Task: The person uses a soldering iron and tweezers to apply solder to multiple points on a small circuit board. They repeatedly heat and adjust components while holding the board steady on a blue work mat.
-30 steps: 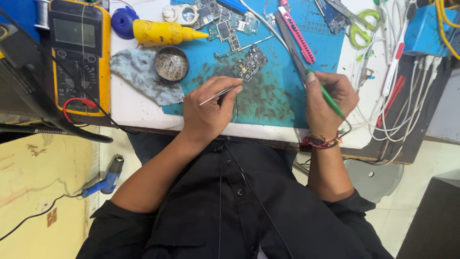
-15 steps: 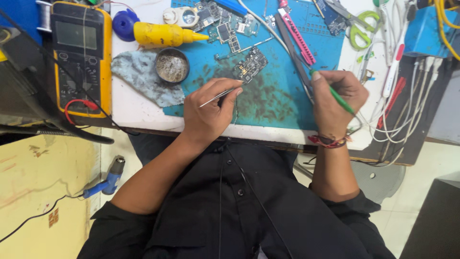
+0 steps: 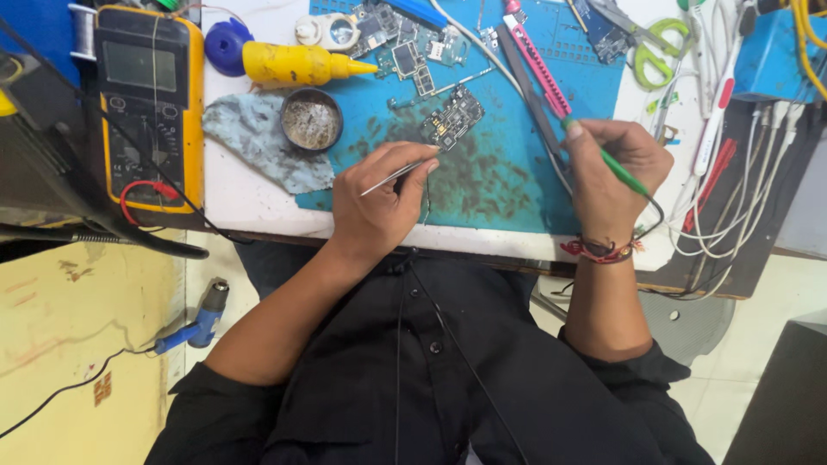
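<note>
My left hand (image 3: pixel 379 202) pinches thin metal tweezers (image 3: pixel 398 175). Their tips point up and right toward a small dark circuit board (image 3: pixel 452 116), which lies on a stained blue work mat (image 3: pixel 508 185). My right hand (image 3: pixel 613 176) grips a slim green-handled soldering tool (image 3: pixel 624 172) at the mat's right edge. A dark cord trails from the tool past my wrist. The tool's tip sits near a grey strip and a pink utility knife (image 3: pixel 538 67), away from the board. Both forearms reach up from my black shirt.
A yellow multimeter (image 3: pixel 151 103) with red leads lies at the left. Beside it are a yellow squeeze bottle (image 3: pixel 297 62), a round tin (image 3: pixel 311 120) and a grey cloth (image 3: pixel 254 146). More boards lie at the mat's top. Green scissors (image 3: pixel 656 50) and white cables (image 3: pixel 732 164) crowd the right.
My right hand has shifted slightly to the right with the green tool. My left hand and the tweezers have barely moved.
</note>
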